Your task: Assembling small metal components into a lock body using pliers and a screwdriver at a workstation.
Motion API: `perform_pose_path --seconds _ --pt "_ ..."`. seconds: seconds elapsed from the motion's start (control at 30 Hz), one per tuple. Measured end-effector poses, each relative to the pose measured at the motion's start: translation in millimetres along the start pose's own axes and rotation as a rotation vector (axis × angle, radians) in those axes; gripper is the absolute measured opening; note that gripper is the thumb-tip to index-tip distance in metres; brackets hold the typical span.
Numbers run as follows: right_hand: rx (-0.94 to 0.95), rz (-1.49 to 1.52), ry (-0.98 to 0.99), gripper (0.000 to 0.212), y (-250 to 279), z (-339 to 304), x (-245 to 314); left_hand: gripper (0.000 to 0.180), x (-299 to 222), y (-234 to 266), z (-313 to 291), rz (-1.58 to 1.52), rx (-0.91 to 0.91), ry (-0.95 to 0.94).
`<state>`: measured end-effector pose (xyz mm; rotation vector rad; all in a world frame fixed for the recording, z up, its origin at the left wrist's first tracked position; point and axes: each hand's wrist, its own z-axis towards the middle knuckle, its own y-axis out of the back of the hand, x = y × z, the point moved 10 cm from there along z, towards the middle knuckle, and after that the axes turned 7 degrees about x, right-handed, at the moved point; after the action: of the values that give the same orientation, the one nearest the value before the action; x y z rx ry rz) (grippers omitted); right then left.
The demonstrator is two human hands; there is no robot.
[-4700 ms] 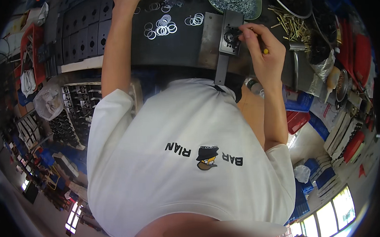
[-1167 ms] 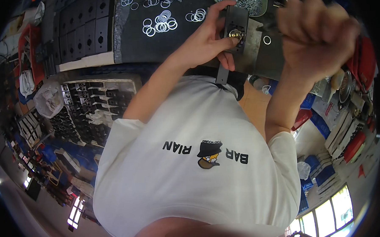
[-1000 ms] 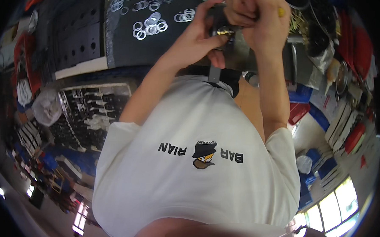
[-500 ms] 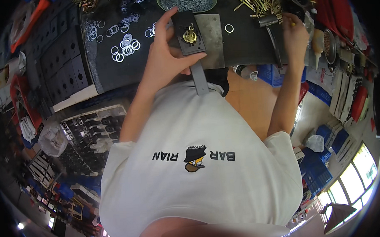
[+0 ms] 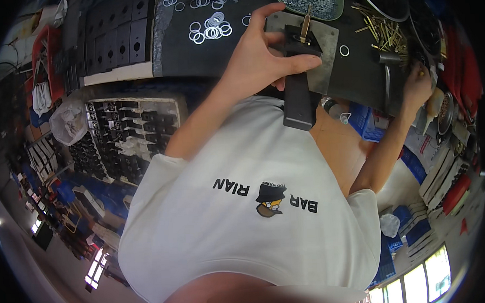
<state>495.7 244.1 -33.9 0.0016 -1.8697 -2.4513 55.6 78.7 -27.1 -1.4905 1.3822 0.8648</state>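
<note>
My left hand (image 5: 265, 61) is closed around a black door handle (image 5: 298, 97), fingers on one side of its plate and thumb across the other. The handle's lever points toward my body. A brass-coloured spindle (image 5: 306, 27) stands up from the plate. At the right, my right hand (image 5: 417, 89) has its fingers curled beside a grey metal cylinder (image 5: 391, 57). A small yellow spot shows at the fingertips; what they hold I cannot make out. Loose brass-coloured pins (image 5: 383, 31) lie just beyond the cylinder.
A grey metal plate (image 5: 329, 39) lies under the handle. White rings (image 5: 215, 28) are scattered at the left, and a single ring (image 5: 344, 50) lies right of the plate. At the back stands a green-rimmed tray (image 5: 340, 9) of small metal parts. Black plates (image 5: 116, 43) lie far left.
The view has swung, so the bench sits farther right in the picture. The door handle has tilted in my left hand, and its spindle now shows lengthwise. My right hand remains near the cylinder.
</note>
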Motion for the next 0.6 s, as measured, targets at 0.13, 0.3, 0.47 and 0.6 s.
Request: perform_pose_path --seconds 0.13,0.3,0.47,0.6 --pt "0.06 0.074 -0.039 0.033 7.9 3.4 -5.8 0.113 8.6 -0.6 8.9 -0.213 0.043 -0.131" --pt "0.085 0.085 -0.137 0.034 16.6 4.0 -19.7 0.112 9.9 2.6 13.1 -0.194 0.063 -0.108" --pt "0.217 0.811 -0.506 0.027 -13.6 -5.2 -42.3 0.112 -6.3 5.6 12.6 0.25 0.046 -0.214" --pt "0.217 0.949 -0.547 0.027 -26.1 -5.2 -63.0 0.114 4.7 -8.3 21.6 0.19 0.235 -0.3"
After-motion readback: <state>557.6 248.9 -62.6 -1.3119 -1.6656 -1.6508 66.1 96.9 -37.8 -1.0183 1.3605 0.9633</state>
